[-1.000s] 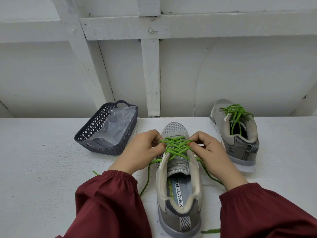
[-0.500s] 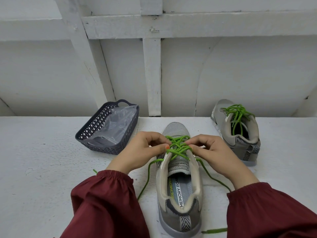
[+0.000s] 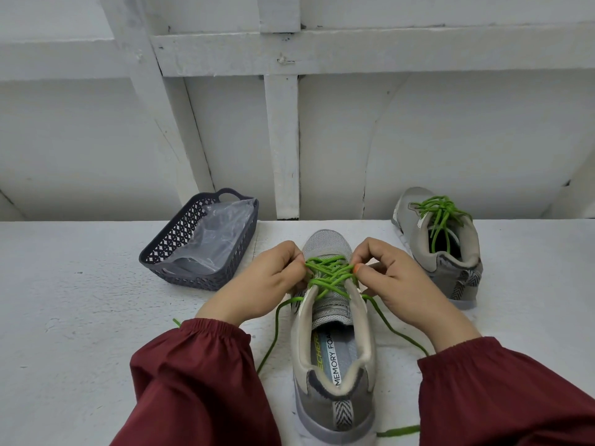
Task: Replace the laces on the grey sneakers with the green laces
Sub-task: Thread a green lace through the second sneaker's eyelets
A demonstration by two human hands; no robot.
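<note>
Tension: your left hand (image 3: 262,283) and right hand (image 3: 397,281) both pinch the green cord lace (image 3: 326,275) on the grey mesh sneaker (image 3: 333,318), so pull evenly.

You see bright green round laces (image 3: 328,276) on a grey mesh sneaker (image 3: 333,342) with chevron heel tab, maroon fabric sleeves (image 3: 199,384), a dark grey lattice plastic basket (image 3: 180,239), white painted table (image 3: 80,317)

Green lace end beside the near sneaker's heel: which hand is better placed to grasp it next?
Probably the right hand: the lace end lies to the right of the near sneaker; the left hand would have to cross it.
</note>
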